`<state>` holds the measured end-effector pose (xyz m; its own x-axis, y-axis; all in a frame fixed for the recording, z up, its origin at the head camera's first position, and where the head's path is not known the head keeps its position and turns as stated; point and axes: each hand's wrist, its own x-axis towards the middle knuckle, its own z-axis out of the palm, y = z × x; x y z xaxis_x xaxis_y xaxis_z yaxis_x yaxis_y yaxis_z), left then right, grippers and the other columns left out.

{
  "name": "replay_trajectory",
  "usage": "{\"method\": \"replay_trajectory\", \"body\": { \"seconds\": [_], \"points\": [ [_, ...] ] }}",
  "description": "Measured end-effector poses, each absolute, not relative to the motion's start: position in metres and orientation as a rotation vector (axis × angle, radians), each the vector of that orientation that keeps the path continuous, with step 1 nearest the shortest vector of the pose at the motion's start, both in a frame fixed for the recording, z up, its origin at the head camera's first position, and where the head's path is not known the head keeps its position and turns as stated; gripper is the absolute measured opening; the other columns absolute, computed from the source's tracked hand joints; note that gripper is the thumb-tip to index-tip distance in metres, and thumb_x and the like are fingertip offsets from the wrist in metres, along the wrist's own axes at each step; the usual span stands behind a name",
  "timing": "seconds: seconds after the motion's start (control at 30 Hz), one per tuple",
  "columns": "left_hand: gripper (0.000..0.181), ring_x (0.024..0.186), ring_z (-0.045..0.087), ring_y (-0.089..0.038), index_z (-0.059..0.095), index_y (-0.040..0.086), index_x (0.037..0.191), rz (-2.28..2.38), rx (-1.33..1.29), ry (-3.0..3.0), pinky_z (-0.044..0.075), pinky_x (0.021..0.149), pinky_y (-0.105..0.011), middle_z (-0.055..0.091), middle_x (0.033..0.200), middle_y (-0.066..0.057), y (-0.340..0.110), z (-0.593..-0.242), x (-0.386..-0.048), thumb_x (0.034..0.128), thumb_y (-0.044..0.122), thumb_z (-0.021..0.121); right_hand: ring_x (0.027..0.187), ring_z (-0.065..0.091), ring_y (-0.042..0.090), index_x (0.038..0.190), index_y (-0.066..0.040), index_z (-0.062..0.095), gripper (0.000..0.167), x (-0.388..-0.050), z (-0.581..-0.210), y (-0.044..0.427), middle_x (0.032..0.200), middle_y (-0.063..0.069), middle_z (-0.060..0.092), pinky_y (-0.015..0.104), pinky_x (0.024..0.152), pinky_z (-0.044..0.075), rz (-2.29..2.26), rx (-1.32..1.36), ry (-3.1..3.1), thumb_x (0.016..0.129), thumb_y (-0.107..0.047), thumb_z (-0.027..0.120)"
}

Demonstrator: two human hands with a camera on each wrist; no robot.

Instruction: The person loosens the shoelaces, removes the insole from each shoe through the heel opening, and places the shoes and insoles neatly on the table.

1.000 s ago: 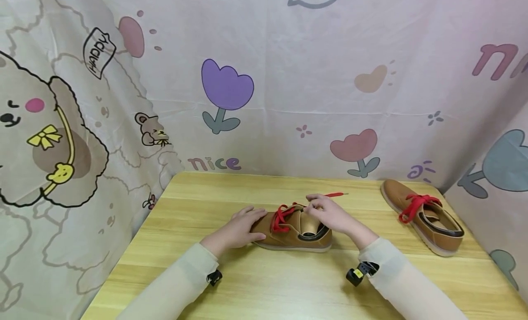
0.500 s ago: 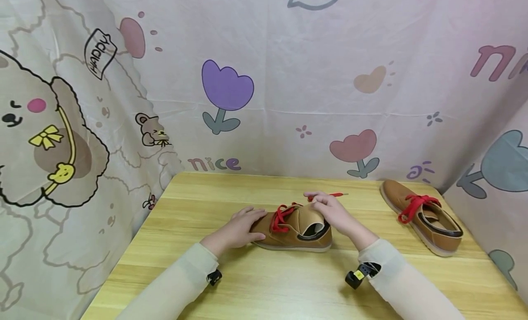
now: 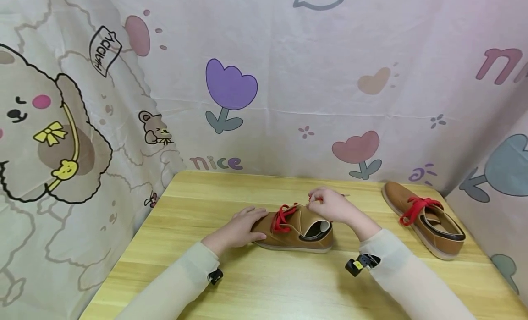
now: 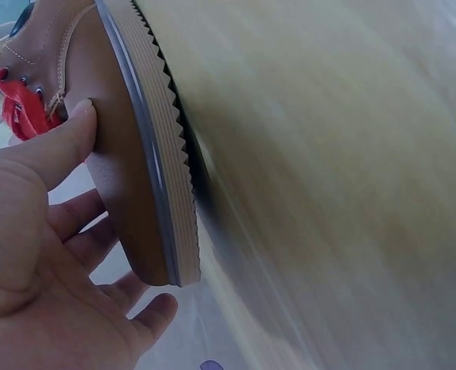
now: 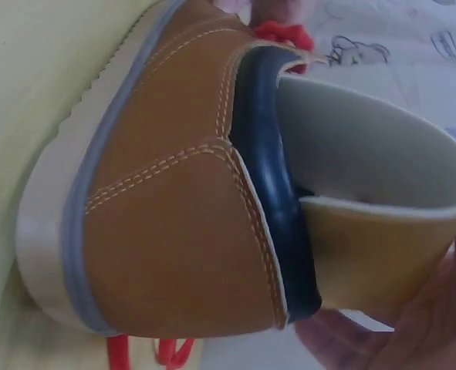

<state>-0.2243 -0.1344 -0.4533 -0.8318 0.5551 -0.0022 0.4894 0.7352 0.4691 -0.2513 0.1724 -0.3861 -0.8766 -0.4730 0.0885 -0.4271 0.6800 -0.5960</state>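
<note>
Fabric backdrop (image 3: 280, 86) with cartoon prints takes up the top and left of your head view, and below it you've got a wood-grain table (image 3: 284, 285). Your brown shoe (image 3: 284, 242) sits upright just below center, toe pointing left, with the second shoe (image 3: 431, 237) over at the right. Your left hand (image 3: 239, 228) has the toe between thumb and fairly spread fingers. Your right hand (image 3: 335, 205) has its fingers curled in, pinching the bent tan insole (image 3: 310, 219) poking up out of the shoe's opening, right beside those red laces (image 3: 282, 219).
</note>
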Motion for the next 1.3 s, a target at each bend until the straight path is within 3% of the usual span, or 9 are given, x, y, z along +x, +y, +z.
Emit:
{"method": "replay_trajectory", "body": {
  "seconds": [0.17,0.4,0.6,1.03,1.3],
  "points": [
    [0.069,0.146,0.028,-0.039,0.044,0.01,0.152,0.691,0.835,2.779,0.021,0.116,-0.061,0.041,0.156,-0.009,-0.134,-0.452,-0.225,0.0936,0.036,0.07,0.095,0.066,0.023,0.064,-0.015,0.05,0.028,-0.251,-0.384,0.168,0.12,0.018,0.068,0.037,0.078,0.045,-0.924,-0.733,2.801,0.091,-0.015,0.057],
    [0.068,0.146,0.028,-0.04,0.045,0.009,0.151,0.705,0.826,2.783,0.022,0.115,-0.061,0.042,0.156,-0.01,-0.134,-0.451,-0.224,0.094,0.034,0.07,0.119,0.059,0.038,0.067,-0.013,0.059,0.025,-0.254,-0.377,0.18,0.119,0.019,0.068,0.048,0.095,0.048,-0.973,-0.805,2.776,0.091,-0.009,0.055],
    [0.067,0.145,0.028,-0.041,0.045,0.008,0.151,0.713,0.84,2.779,0.023,0.115,-0.062,0.042,0.155,-0.01,-0.133,-0.449,-0.225,0.094,0.034,0.07,0.119,0.057,0.042,0.065,-0.012,0.058,0.023,-0.257,-0.364,0.204,0.12,0.023,0.066,0.048,0.094,0.046,-0.906,-0.843,2.743,0.088,-0.01,0.057],
    [0.068,0.146,0.028,-0.04,0.045,0.009,0.151,0.698,0.832,2.774,0.021,0.116,-0.06,0.041,0.156,-0.01,-0.133,-0.452,-0.224,0.0939,0.035,0.07,0.119,0.058,0.042,0.066,-0.018,0.056,0.025,-0.248,-0.342,0.239,0.119,0.016,0.068,0.046,0.087,0.046,-0.57,-0.864,2.614,0.089,-0.015,0.067],
    [0.068,0.146,0.028,-0.04,0.044,0.009,0.152,0.693,0.83,2.78,0.023,0.115,-0.061,0.041,0.156,-0.009,-0.134,-0.453,-0.225,0.0942,0.035,0.07,0.121,0.056,0.043,0.068,-0.017,0.055,0.028,-0.244,-0.338,0.264,0.125,0.017,0.065,0.061,0.099,0.043,-0.624,-0.786,2.569,0.092,-0.022,0.068]
  ]
}}
